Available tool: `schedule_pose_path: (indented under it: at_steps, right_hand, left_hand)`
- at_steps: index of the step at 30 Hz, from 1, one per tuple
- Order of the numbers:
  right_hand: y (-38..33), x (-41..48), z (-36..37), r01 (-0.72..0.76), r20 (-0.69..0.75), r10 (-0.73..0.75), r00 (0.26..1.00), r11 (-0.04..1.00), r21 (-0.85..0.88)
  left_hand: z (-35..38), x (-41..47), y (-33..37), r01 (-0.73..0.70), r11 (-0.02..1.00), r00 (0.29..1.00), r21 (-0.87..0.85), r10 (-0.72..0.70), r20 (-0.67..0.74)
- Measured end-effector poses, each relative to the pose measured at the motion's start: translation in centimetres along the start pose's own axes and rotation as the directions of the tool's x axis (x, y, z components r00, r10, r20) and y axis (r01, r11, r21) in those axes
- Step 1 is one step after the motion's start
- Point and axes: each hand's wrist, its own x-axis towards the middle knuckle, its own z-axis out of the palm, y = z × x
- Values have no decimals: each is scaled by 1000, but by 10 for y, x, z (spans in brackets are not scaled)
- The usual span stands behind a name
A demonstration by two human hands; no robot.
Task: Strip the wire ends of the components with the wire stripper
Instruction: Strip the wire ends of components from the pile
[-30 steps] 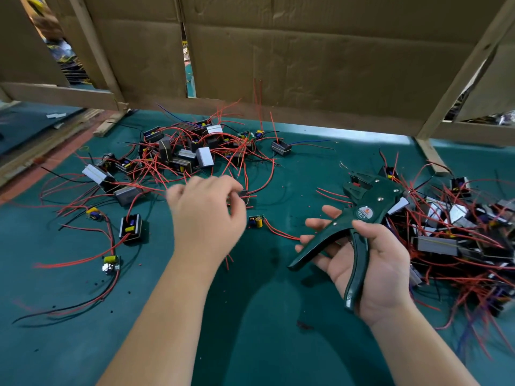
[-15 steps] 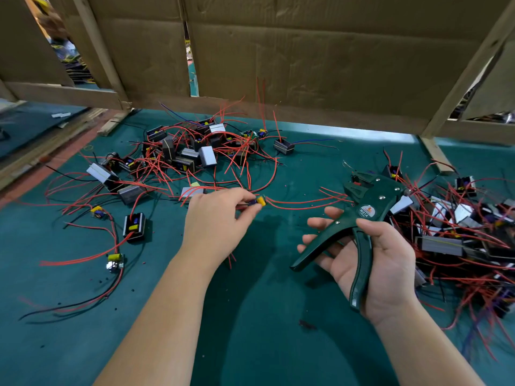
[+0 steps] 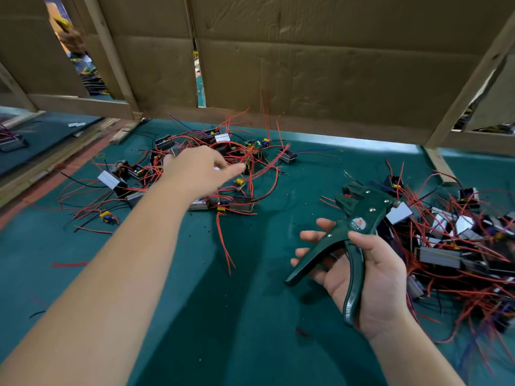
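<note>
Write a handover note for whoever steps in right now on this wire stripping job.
Left hand: blurred, fingers stretched out over the left pile of components, nothing plainly held.
Right hand: grips the wire stripper above the table, no wire seen in it.
Right pile lies beside that hand.
Done: cannot tell which ends are stripped.
To do: pick a component, strip its ends.

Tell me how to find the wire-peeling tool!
On the green table, find the pile of red-wired parts on the right. Just left of it, the right hand holds the wire stripper. It is the only dark green tool there, with two long handles and a round label.
</note>
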Motion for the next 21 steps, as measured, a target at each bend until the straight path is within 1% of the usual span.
schedule_pose_path:
  at_steps: [1, 4, 5, 7, 9, 12, 13, 16, 17, 19, 21]
  right_hand:
    - [0, 0, 0, -2, 2, 2, 1000, 1000, 3]
    - [0, 1, 1, -10, 5, 9, 1000, 1000, 9]
    - [0, 1, 1, -12, 6, 12, 1000, 1000, 13]
    - [0, 2, 1, -18, 6, 18, 1000, 1000, 12]
    - [0, 2, 1, -20, 1, 20, 1000, 1000, 10]
    - [0, 3, 1, -14, -11, 14, 1000, 1000, 4]
    - [0, 3, 1, -12, -14, 12, 1000, 1000, 4]
    - [0, 4, 0, -10, -15, 10, 1000, 1000, 5]
    - [0, 4, 0, -10, -14, 10, 1000, 1000, 5]
    - [1, 3, 0, -12, -11, 12, 1000, 1000, 3]
    - [1, 3, 0, -15, -6, 15, 1000, 1000, -3]
  left_hand:
    - [-3, 5, -6, 2, 999, 1000, 35, -2, 16]
    - [-8, 23, -25, 24, 999, 997, 29, -22, -69]
    - [-8, 26, -29, 29, 998, 997, 62, -25, -67]
    - [-7, 30, -34, 7, 993, 1000, 114, -6, -4]
    - [-2, 32, -37, -71, 992, 996, 108, 63, 70]
    - [2, 29, -31, -184, 983, 969, -1, 182, 170]
    - [4, 27, -28, -225, 974, 960, -6, 223, 171]
    - [10, 23, -21, -366, 928, 926, 73, 354, 131]
    - [12, 22, -18, -401, 913, 910, 73, 388, 149]
    - [18, 21, -13, -432, 902, 883, 23, 418, 213]
    - [24, 21, -10, -425, 905, 872, -18, 415, 259]
